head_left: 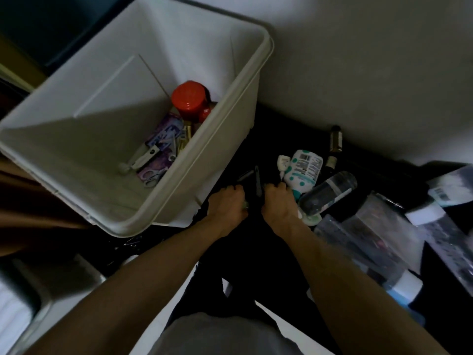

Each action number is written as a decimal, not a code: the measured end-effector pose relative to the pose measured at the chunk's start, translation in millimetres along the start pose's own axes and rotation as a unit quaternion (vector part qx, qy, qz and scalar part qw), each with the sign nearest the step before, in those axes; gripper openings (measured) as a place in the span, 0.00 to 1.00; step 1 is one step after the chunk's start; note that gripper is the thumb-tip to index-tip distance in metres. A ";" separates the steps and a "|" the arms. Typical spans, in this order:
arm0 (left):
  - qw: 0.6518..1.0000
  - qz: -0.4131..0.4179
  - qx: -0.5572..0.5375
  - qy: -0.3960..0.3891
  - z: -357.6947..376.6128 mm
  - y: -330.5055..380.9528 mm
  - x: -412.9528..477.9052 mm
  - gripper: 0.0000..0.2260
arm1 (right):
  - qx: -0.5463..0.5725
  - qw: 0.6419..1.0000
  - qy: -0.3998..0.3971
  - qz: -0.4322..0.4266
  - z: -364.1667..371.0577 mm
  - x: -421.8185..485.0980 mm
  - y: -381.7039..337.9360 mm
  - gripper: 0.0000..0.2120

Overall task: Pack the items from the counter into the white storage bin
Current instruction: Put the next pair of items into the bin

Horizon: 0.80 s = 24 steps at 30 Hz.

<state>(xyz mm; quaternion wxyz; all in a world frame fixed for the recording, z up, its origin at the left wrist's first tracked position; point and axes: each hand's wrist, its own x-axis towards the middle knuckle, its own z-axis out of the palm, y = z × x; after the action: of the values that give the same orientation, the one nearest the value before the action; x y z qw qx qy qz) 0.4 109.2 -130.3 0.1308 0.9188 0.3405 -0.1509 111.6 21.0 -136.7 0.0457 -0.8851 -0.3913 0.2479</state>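
The white storage bin (230, 119) stands on the dark counter at the left, holding a red-lidded jar (189, 99), purple packets with scissors (160, 149) and a white tool. Just right of the bin, my left hand (226, 203) is closed low on the counter; a small pale item shows under its fingers. My right hand (277, 201) is closed beside it, with a thin dark tool (258, 183) sticking up between the two hands. Which hand holds that tool is hidden in the dim light. A white-and-teal spotted pouch (303, 170) lies touching my right fingers.
A clear bottle (329, 193) lies on its side right of my right hand. Two small dark bottles (335, 139) stand by the wall. Clear plastic containers (371, 231) and white-capped bottles (425, 213) crowd the right edge. The wall runs close behind the counter.
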 end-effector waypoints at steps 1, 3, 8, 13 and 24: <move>1.000 0.006 -0.004 -0.008 -2.4 2.0 0.4 0.16 | 0.007 1.000 0.001 -0.006 -4.2 -0.8 1.1 0.20; 1.000 0.017 -0.008 -0.014 -9.1 6.6 3.3 0.13 | 0.039 0.999 0.009 -0.018 -14.7 -3.1 2.4 0.20; 0.998 0.060 -0.025 0.000 -31.9 20.8 12.1 0.11 | 0.103 0.995 0.015 -0.008 -45.1 -13.6 20.0 0.15; 0.990 0.128 0.018 0.053 -73.5 33.8 11.3 0.12 | 0.116 0.991 0.063 0.025 -73.3 -24.5 37.8 0.08; 0.953 0.231 0.001 0.194 -172.3 68.0 18.6 0.11 | 0.145 0.938 0.290 0.120 -147.0 -48.9 17.6 0.07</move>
<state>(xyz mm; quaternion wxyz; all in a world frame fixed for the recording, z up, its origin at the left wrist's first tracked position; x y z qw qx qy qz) 91.4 129.3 30.9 0.0923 0.9841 0.1373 0.0647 165.2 -9.5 6.4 0.2549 -0.9428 -0.2113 0.0382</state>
